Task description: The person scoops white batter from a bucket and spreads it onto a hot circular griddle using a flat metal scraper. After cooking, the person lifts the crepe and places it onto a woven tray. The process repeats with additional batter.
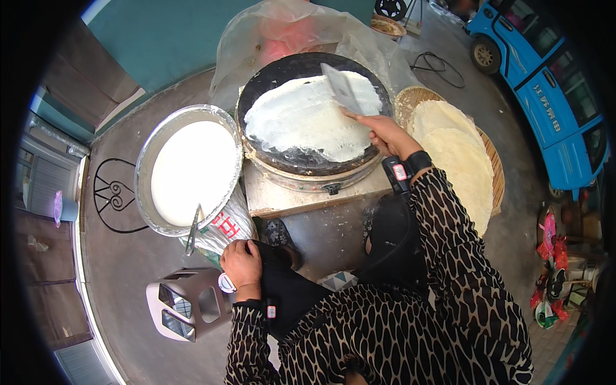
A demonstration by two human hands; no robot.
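Note:
My right hand (391,133) grips the handle of a flat scraper (340,86), slightly blurred, whose blade is over the right part of a pale batter sheet (308,118). The sheet lies on a round black griddle (284,67), with dark griddle surface showing around it. My left hand (242,263) rests on my left knee, fingers curled down, with nothing seen in it. Left of the griddle, a metal basin (144,202) holds white batter (195,168); a metal utensil (193,233) leans over its near rim. Cooked thin flatbreads (457,159) lie on a woven round tray (497,178) at the right.
The griddle's base stands on a low wooden board (274,199). Clear plastic sheeting (231,53) surrounds its far side. A plastic stool (192,303) stands at the lower left, near a printed sack (236,216). A cable (445,72) lies on the floor by a blue vehicle (544,96).

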